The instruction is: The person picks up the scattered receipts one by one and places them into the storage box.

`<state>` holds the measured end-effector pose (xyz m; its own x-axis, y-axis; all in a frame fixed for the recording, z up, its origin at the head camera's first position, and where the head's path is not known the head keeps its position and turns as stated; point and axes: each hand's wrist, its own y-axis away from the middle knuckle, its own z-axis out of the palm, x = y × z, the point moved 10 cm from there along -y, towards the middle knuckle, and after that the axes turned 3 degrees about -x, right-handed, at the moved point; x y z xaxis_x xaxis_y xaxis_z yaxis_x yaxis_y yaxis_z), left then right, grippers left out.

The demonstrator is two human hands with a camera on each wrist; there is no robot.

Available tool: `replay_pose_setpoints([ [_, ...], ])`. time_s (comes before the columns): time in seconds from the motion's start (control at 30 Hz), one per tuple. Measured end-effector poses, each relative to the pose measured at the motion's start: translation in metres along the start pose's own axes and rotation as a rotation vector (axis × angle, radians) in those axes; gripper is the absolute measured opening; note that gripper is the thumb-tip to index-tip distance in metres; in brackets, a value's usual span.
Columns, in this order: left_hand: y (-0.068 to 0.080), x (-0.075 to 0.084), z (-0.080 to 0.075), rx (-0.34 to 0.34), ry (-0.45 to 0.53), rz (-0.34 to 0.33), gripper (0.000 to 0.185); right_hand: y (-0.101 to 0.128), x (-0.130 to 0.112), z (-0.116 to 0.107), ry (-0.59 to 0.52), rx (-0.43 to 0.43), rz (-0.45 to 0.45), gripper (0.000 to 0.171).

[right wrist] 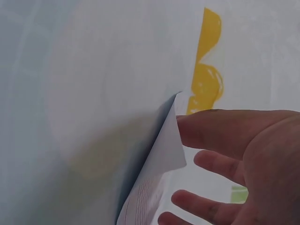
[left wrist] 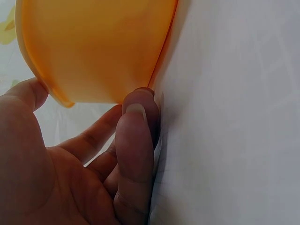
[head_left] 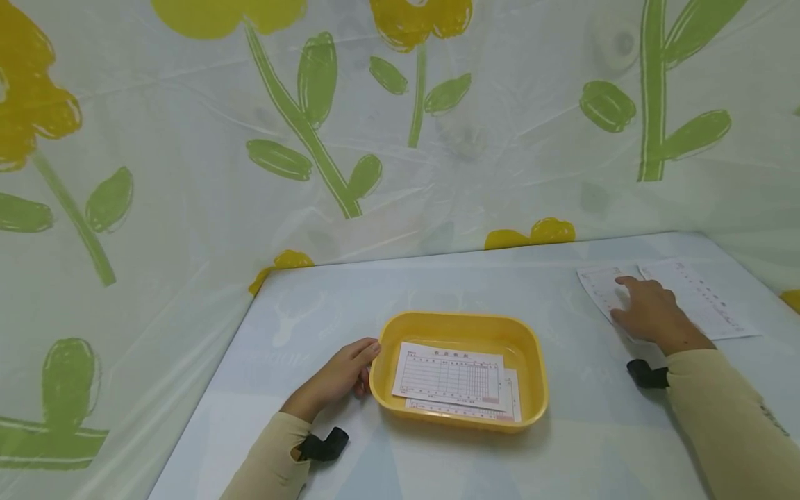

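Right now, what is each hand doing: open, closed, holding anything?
Left hand: open, fingers resting against the left end of the yellow tray, holding nothing.
Right hand: open, fingers on a printed sheet, whose corner curls up against them.

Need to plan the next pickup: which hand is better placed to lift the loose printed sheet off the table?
Right. The right hand already rests on the white printed paper sheets; the left hand is touching the yellow plastic tray.

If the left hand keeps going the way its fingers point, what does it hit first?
The left hand already has its fingertips at the yellow tray, so it would most likely push against the near left wall.
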<state>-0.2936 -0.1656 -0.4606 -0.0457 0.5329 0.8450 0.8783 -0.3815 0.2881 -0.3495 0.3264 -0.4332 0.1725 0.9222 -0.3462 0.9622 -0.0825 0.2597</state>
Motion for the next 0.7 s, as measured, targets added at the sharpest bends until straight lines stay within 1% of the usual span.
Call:
replay_pose_setpoints([
  [0.2,0.0007,0.0032,0.0005,0.001,0.004,0.005,0.049,0.0003,0.0032,0.0017,0.003,-0.028,0.002,0.077],
  [0.37,0.0005,0.0031,0.0004,-0.002,0.004,0.009,0.05,0.0,0.0038,0.0021,0.017,-0.029,-0.004,0.078],
  [0.7,0.0017,0.0059,0.0,0.005,0.007,0.016,0.048,-0.0002,0.0061,0.0001,0.0,-0.025,0.013,0.084],
])
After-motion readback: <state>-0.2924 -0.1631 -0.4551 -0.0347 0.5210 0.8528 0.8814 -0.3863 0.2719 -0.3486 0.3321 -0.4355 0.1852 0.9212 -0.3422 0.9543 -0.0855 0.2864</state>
